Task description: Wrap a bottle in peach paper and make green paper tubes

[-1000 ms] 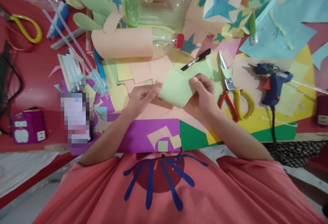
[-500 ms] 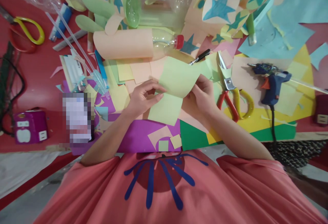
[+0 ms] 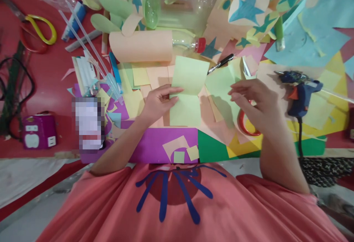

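Observation:
A light green sheet of paper (image 3: pixel 189 74) with a crease across its middle is pinched at its left edge between the thumb and fingers of my left hand (image 3: pixel 160 102). My right hand (image 3: pixel 256 100) is apart from the sheet, empty, with its thumb and fingertips slightly parted. It hovers over a pair of scissors (image 3: pixel 242 122), hiding much of them; part of the red handle and the blade tips show. Under and around the hands lie peach, green and yellow paper pieces. A black pen (image 3: pixel 221 64) rests just beyond the sheet.
A peach-wrapped plastic bottle (image 3: pixel 142 46) lies beyond my hands. On the right is a blue glue gun (image 3: pixel 300 96) with its cord. To the left are a phone (image 3: pixel 87 122), a purple box-shaped thing (image 3: pixel 38 132) and yellow-and-red-handled scissors (image 3: pixel 41 30). Decorated paper and bottles fill the back.
My right hand has let go of the green sheet and moved right, over the scissors. The sheet now stands straighter in my left hand, its crease plain. The whole view has shifted slightly.

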Action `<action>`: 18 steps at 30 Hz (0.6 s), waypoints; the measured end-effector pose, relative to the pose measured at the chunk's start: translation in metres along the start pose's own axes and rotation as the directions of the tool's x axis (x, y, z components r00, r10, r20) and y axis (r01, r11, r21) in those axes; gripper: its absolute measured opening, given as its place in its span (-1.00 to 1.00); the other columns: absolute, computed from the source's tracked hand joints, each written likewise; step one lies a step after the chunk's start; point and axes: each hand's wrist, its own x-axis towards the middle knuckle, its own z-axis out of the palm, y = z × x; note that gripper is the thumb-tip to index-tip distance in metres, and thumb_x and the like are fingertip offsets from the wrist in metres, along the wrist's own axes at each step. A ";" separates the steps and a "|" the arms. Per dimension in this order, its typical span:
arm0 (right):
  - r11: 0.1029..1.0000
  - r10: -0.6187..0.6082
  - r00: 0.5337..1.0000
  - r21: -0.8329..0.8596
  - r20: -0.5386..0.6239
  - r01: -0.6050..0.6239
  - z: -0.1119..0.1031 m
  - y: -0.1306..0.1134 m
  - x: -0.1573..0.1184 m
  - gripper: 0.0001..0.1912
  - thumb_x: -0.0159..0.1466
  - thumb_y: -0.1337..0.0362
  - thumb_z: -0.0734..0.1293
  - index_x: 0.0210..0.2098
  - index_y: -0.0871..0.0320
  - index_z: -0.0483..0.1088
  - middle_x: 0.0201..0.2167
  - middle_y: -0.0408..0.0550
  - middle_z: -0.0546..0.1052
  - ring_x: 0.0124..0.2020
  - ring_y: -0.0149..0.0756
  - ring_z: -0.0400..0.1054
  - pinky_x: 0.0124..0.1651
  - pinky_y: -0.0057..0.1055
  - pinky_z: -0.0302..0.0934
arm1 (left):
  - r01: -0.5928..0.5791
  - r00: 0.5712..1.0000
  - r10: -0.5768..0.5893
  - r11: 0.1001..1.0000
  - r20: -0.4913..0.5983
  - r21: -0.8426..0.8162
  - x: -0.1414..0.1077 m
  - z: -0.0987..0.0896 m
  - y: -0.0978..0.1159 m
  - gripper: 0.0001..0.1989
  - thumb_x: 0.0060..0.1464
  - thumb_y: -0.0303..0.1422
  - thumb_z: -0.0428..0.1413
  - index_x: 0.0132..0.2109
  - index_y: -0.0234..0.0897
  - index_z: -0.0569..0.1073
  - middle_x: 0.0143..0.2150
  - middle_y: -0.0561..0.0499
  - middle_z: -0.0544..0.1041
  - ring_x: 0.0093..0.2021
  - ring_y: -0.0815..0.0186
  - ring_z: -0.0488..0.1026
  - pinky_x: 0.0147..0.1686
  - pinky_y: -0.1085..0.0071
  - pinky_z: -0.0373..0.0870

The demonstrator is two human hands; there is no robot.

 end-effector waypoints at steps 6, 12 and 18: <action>0.682 0.312 0.946 -0.715 0.092 -0.155 -0.046 0.031 -0.025 -0.45 0.23 0.06 0.20 0.14 0.18 0.23 -0.08 0.24 0.51 -0.11 0.12 0.45 -0.10 -0.02 0.33 | 0.031 0.999 -0.031 0.999 -0.028 0.014 0.000 0.001 0.008 -0.79 -0.02 -0.39 0.18 -0.18 -0.27 0.57 -0.25 -0.01 0.51 -0.50 0.50 0.26 -0.56 0.53 0.20; 0.621 0.361 0.930 -0.763 0.073 -0.181 -0.037 0.043 -0.028 -0.28 0.22 -0.03 0.19 0.25 0.25 0.12 -0.09 0.30 0.47 -0.21 0.11 0.45 -0.26 -0.11 0.34 | 0.051 0.997 -0.051 0.999 -0.055 -0.011 -0.001 0.001 0.009 -0.80 -0.05 -0.38 0.18 -0.20 -0.25 0.54 -0.16 -0.01 0.54 -0.64 0.61 0.08 -0.68 0.55 0.04; 0.744 0.291 0.955 -0.614 -0.055 -0.262 -0.037 0.054 -0.023 -0.40 0.05 0.01 0.29 0.00 0.21 0.46 -0.39 0.09 0.50 -0.32 -0.07 0.41 -0.17 -0.16 0.32 | 0.082 0.994 -0.088 0.993 -0.061 -0.090 0.000 0.000 0.005 -0.77 -0.05 -0.36 0.20 -0.17 -0.24 0.52 -0.33 0.06 0.56 -0.56 0.52 0.34 -0.60 0.57 0.25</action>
